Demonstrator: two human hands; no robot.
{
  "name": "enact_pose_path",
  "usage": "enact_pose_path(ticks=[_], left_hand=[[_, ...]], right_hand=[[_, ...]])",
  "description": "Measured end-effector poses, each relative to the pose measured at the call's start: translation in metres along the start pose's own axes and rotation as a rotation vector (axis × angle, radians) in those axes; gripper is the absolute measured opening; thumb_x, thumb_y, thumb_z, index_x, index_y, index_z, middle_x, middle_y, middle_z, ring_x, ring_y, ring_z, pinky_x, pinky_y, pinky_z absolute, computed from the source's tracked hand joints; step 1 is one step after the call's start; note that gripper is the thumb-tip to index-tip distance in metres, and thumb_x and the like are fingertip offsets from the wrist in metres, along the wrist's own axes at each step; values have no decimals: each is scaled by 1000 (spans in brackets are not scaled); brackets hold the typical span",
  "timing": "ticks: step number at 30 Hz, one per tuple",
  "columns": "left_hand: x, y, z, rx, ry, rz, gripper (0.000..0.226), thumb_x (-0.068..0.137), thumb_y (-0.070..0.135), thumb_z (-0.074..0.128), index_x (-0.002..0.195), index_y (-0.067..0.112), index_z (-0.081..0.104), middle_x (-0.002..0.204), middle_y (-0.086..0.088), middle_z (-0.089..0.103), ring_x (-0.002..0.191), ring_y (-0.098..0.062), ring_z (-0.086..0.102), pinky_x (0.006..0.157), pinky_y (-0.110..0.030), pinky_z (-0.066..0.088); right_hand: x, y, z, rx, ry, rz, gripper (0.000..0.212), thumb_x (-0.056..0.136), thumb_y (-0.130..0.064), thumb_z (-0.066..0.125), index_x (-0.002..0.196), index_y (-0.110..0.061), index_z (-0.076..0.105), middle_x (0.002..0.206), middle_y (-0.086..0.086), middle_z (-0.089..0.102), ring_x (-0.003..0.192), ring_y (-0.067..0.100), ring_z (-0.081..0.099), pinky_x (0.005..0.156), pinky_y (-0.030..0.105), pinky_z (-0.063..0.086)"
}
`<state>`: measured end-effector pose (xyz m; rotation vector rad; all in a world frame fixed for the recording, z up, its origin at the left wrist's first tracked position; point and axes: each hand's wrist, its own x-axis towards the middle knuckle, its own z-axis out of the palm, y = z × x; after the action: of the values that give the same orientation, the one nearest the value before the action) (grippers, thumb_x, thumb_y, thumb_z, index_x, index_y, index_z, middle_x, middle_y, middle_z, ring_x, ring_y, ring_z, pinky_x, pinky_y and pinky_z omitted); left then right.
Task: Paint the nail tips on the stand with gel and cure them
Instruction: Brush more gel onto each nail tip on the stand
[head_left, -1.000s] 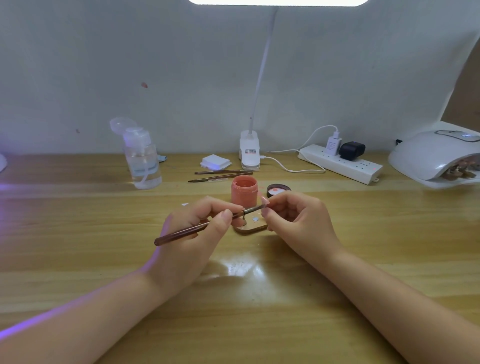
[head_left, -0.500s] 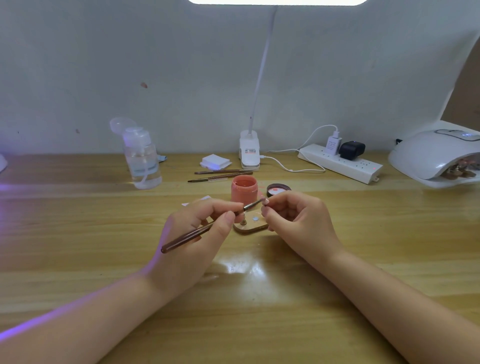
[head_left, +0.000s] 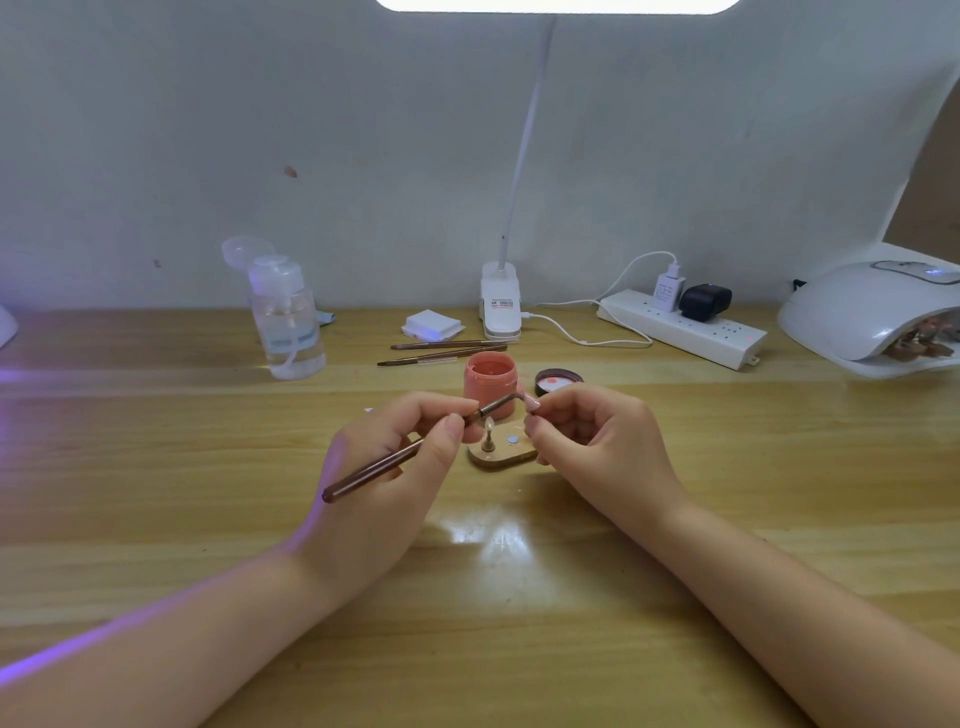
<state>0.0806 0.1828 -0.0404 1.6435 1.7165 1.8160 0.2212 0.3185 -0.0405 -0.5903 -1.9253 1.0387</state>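
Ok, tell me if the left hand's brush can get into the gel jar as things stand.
Probably yes: the gel jar stands open just behind the left hand, its lid set aside, and nothing lies between the brush and its mouth.

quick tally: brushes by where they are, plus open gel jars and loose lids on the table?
Brushes in the left hand: 1, the held brush
Brushes lying on the table: 2, spare brushes
Open gel jar: 1
Loose lid: 1
Total: 5

Label on the lamp base (head_left: 500, 306) is too small to read
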Motion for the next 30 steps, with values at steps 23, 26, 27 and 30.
enact_pose_path(ticks=[23, 26, 27, 30], left_hand=[[0, 6, -1, -89, -11, -10, 20, 84, 33, 52, 90, 21, 67, 84, 5, 72, 83, -8, 68, 76, -15, 48], [8, 3, 4, -262, 84, -164, 12, 93, 16, 55, 91, 13, 67, 81, 4, 72, 84, -12, 69, 81, -24, 53], [11, 3, 7, -321, 116, -229, 15, 97, 10, 52, 92, 12, 67, 79, 4, 72, 84, -12, 69, 84, -30, 54], [15, 4, 14, -432, 135, -354, 21, 99, 7, 47, 93, 12, 67, 77, 5, 72, 81, -7, 68, 86, -37, 54]], right_hand=[[3, 5, 0, -16, 67, -3, 10, 82, -5, 71, 78, -14, 71, 69, 6, 70, 65, 29, 66, 68, 47, 56], [2, 4, -1, -42, 69, -14, 12, 81, -7, 72, 76, -18, 71, 66, 0, 70, 60, 26, 64, 64, 46, 55], [2, 4, -1, -47, 63, -17, 12, 81, -8, 72, 76, -19, 71, 66, -3, 70, 59, 24, 63, 64, 46, 54], [1, 2, 0, -43, 48, -22, 8, 82, -11, 73, 76, -17, 72, 67, -10, 69, 57, 25, 62, 62, 49, 55]])
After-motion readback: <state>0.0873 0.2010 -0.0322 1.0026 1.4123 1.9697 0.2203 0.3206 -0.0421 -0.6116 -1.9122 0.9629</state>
